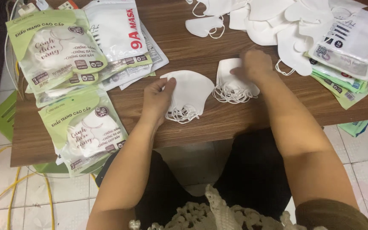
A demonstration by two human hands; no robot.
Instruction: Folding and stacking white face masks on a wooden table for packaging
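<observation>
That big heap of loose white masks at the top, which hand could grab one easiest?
Probably the right hand. It rests on the small stack of masks, just below the loose mask pile. The left hand sits farther away, holding the edge of another mask stack.

Right hand [256, 64] covers upper right part of the small stack of folded white fabric masks [234, 85]; its fingertips not visible. Loose heap of white fabric masks [273, 21] cut off by top edge. Flat white printed mask packets [354, 42] cut off at right edge. Yellow cables [5, 187] run out at left and bottom edges.
</observation>
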